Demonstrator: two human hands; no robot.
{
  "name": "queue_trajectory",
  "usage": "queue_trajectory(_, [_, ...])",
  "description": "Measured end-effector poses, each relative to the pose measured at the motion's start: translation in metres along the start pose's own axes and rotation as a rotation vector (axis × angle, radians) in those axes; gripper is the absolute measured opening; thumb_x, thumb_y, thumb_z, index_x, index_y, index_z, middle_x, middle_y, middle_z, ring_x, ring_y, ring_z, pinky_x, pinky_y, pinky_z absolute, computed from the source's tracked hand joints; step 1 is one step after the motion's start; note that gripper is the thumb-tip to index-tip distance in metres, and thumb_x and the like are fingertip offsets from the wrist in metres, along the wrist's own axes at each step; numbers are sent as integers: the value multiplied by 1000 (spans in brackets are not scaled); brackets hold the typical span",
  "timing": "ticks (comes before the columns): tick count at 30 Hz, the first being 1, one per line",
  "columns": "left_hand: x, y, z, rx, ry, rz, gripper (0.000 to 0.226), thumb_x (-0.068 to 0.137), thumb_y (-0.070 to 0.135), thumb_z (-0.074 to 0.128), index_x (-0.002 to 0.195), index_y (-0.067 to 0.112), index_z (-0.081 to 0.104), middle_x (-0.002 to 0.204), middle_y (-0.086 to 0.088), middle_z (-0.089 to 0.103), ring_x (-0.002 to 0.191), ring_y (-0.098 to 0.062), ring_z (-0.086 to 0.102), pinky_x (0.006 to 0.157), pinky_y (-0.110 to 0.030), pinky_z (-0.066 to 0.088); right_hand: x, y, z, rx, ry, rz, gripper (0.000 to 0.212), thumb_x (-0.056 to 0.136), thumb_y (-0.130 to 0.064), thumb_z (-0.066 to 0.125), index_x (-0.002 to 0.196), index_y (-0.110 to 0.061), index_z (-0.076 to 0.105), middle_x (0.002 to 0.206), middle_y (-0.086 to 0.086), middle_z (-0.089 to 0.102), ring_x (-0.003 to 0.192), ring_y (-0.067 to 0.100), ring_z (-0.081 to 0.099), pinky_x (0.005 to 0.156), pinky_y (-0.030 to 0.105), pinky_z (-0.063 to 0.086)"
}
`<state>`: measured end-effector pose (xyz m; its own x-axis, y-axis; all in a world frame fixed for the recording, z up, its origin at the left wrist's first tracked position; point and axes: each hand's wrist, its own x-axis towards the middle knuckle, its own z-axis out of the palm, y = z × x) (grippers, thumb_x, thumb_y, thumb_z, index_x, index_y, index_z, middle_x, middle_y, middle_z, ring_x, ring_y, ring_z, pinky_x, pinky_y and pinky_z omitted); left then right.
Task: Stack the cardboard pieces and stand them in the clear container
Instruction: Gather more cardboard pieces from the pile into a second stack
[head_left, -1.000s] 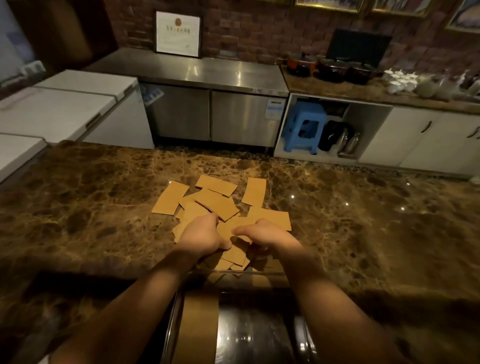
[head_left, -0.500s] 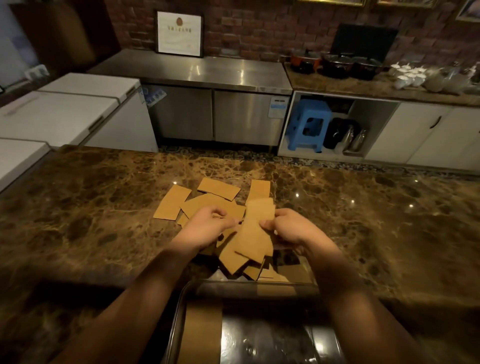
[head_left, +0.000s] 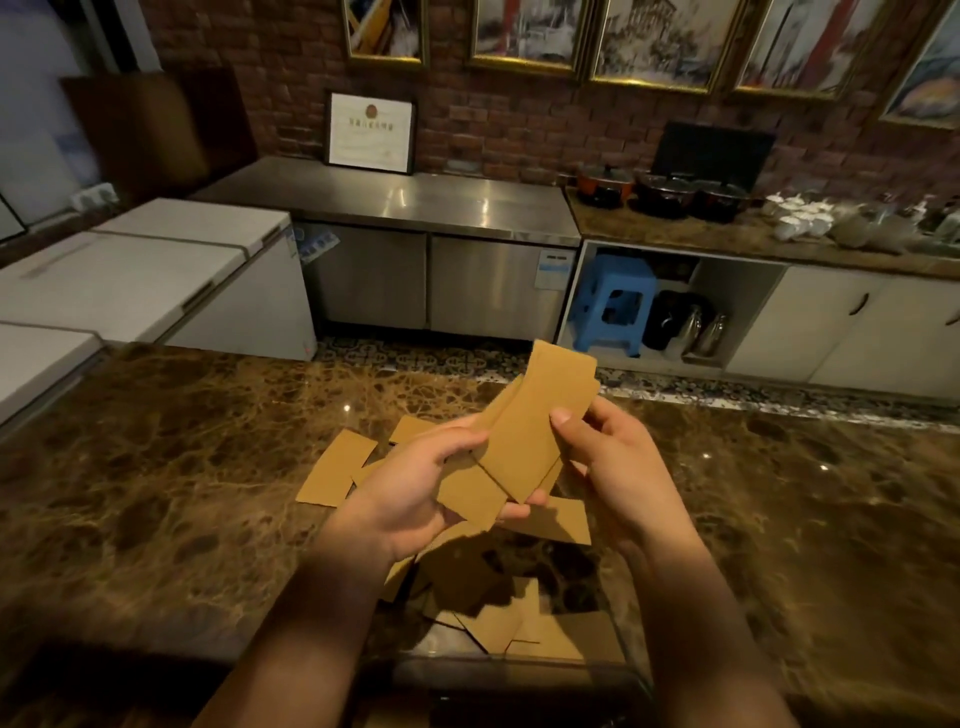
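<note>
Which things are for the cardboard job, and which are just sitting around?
For the job: cardboard pieces held in both hands, loose pieces on the counter, clear container.
Just around: blue stool, pots, framed certificate.

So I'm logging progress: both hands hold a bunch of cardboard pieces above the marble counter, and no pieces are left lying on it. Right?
Not quite. The head view shows the left hand and right hand holding cardboard pieces above the marble counter, but loose pieces are left lying on it.

Brown veined marble counter (head_left: 182, 467), polished, loose cardboard pieces (head_left: 335, 470) lying flat and overlapping at its centre, clear container (head_left: 618, 644) standing at its near edge
</note>
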<state>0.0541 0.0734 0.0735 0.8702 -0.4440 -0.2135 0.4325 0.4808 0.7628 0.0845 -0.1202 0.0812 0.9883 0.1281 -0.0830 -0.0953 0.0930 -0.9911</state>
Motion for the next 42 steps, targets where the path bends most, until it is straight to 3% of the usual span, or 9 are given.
queue_trajectory(5, [6,-5,-10,-161,78,133,38,95,23,50,129,16,65,122,-24,70,104,-47,69,75,-50,62,7,9,-9,282,127,67,20,101,-16,53,115,-15,67,95,3,80,93,20,75,79,35,59])
queue_trajectory(9, [17,-19,-12,-141,223,219,36,104,22,40,133,17,60,118,-15,73,95,-29,74,63,-37,60,6,27,-5,254,112,14,21,99,-15,56,119,-20,63,100,5,79,90,21,76,63,27,59])
queue_trajectory(14, [29,-39,-15,-119,298,267,36,104,20,40,134,18,60,125,-12,71,105,-25,71,74,-37,60,7,48,0,186,105,-25,24,98,-12,59,121,-16,62,95,-1,80,77,11,74,60,21,55])
queue_trajectory(23, [30,-50,-33,240,336,245,28,88,-2,63,100,23,65,90,-7,76,73,-26,72,50,-37,56,10,63,0,254,91,-43,28,89,-26,63,117,-23,66,107,-3,77,95,13,73,70,25,58])
queue_trajectory(32, [29,-50,-39,50,358,97,40,76,44,76,107,19,75,104,-18,75,84,-33,75,59,-38,60,3,62,4,95,177,-306,21,101,-16,54,109,-34,62,101,-14,76,93,9,72,72,20,57])
queue_trajectory(34, [33,-50,-39,-57,513,96,55,76,53,71,116,15,64,112,-22,71,97,-36,73,72,-47,62,-2,58,3,-66,164,-545,34,98,-14,57,106,-47,61,102,-16,73,96,6,69,79,22,57])
queue_trajectory(37, [28,-38,-38,-170,432,35,76,81,67,59,119,1,65,115,-24,70,106,-37,68,97,-53,52,-6,62,6,-588,-50,-823,51,85,2,56,116,-38,58,115,-9,66,107,15,62,88,41,56])
queue_trajectory(40, [22,-22,-34,-273,311,34,51,88,43,58,100,-2,78,107,-22,74,91,-31,74,77,-42,61,-7,60,16,-851,-250,-897,36,86,-9,57,116,-29,58,126,-10,67,113,16,57,91,46,52])
queue_trajectory(42, [22,-17,-35,-232,319,74,42,91,29,51,106,0,77,115,-18,73,99,-27,74,83,-41,60,-9,60,18,-837,-278,-920,33,87,-10,58,114,-28,59,129,-15,65,115,12,56,91,44,51])
